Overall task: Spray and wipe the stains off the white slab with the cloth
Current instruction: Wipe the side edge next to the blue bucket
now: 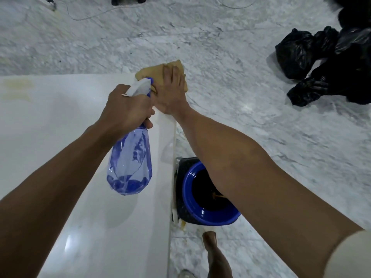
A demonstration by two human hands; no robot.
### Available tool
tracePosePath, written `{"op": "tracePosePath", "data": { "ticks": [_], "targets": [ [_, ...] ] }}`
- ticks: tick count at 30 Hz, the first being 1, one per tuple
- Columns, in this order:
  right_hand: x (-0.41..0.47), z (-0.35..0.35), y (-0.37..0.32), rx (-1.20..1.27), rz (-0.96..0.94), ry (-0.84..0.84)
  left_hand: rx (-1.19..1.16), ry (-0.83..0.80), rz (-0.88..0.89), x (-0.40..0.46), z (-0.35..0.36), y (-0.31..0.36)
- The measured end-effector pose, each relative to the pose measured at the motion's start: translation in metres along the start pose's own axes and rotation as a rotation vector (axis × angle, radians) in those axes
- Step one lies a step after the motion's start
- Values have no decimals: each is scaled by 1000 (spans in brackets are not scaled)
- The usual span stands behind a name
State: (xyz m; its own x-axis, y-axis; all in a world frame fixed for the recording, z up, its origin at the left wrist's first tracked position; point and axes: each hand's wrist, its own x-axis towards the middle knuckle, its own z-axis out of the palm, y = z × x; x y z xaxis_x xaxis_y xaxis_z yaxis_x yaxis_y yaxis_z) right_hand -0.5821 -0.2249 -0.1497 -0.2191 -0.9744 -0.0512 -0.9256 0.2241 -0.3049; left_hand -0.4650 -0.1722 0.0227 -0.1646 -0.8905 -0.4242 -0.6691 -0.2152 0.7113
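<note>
The white slab (60,157) fills the left half of the view, and a yellowish stain (19,88) marks its far left corner. My left hand (128,109) grips the neck of a blue see-through spray bottle (130,163) with a white trigger head, held above the slab. My right hand (172,91) lies flat, fingers together, pressing a tan cloth (154,71) onto the slab's far right corner; part of the cloth hangs past the edge.
A blue bucket (202,215) holding dark liquid stands on the marble floor (261,137) just right of the slab's edge, under my right forearm. Black plastic bags (313,63) lie at the upper right. A thin cable (96,14) runs across the far floor. My foot (214,255) shows below.
</note>
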Motion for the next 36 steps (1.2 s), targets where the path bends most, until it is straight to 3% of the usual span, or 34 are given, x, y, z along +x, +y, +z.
{"op": "tracePosePath", "data": {
  "ticks": [22, 36],
  "targets": [
    [-117, 14, -25, 40, -45, 4, 93, 35, 5, -91, 8, -44],
    [-236, 32, -60, 134, -34, 50, 217, 48, 38, -190, 12, -114]
  ]
}}
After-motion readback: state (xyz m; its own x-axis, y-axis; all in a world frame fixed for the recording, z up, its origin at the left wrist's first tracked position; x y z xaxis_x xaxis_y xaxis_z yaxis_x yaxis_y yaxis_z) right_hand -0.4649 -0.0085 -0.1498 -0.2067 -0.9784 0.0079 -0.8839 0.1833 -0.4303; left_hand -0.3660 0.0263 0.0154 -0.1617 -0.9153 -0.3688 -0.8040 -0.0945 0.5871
